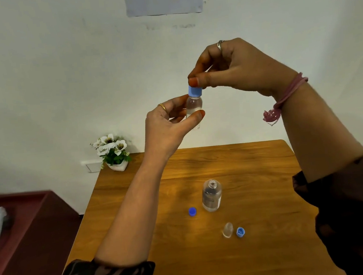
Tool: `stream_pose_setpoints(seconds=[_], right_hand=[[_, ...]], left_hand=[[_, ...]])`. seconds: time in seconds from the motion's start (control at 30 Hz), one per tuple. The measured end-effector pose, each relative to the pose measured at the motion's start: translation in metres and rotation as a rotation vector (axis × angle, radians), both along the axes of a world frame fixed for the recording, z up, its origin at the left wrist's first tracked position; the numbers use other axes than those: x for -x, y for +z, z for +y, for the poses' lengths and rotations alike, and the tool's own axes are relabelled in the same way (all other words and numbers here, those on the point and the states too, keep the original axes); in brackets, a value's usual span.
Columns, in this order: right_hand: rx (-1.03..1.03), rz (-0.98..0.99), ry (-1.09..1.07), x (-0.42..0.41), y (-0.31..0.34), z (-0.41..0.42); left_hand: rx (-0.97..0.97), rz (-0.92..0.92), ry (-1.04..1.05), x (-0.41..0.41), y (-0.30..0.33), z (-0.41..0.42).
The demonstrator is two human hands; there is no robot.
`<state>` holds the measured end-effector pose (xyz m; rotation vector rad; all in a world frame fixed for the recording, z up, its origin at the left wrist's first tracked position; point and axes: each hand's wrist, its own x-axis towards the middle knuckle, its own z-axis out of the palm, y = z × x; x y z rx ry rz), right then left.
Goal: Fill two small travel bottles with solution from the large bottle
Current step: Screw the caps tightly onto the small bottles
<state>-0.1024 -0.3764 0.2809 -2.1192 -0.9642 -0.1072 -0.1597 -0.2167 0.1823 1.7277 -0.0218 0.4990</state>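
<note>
The left hand point(170, 120) holds a small travel bottle point(194, 108) upright in the air, well above the counter point(256, 174). Its thumb and fingers point(196, 115) are curled around the clear body of the bottle, which has liquid inside. The right hand point(233, 67) comes from above, and its thumb and fingers are closed in a pinch on the light blue cap point(194, 91) that sits on the neck of this bottle.

On the counter below, the large bottle point(212, 195) stands upright with its mouth open. Just beside it, on its left, lies a dark blue cap point(192, 211). Nearer to the person stands the second small bottle point(227, 229), without cap, and another light blue cap point(240, 232) lies just to the right of it. At the far left corner of the counter there is a small pot of white flowers point(112, 151).
</note>
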Motion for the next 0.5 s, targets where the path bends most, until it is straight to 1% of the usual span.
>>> stream_pose_setpoints(seconds=[0.17, 0.5], right_hand=[[0.038, 0.082, 0.072, -0.005, 0.003, -0.004], [0.156, 0.017, 0.128, -0.008, 0.014, -0.009]], left_hand=[[-0.014, -0.017, -0.004, -0.003, 0.000, 0.000], [-0.007, -0.026, -0.015, -0.005, 0.000, -0.001]])
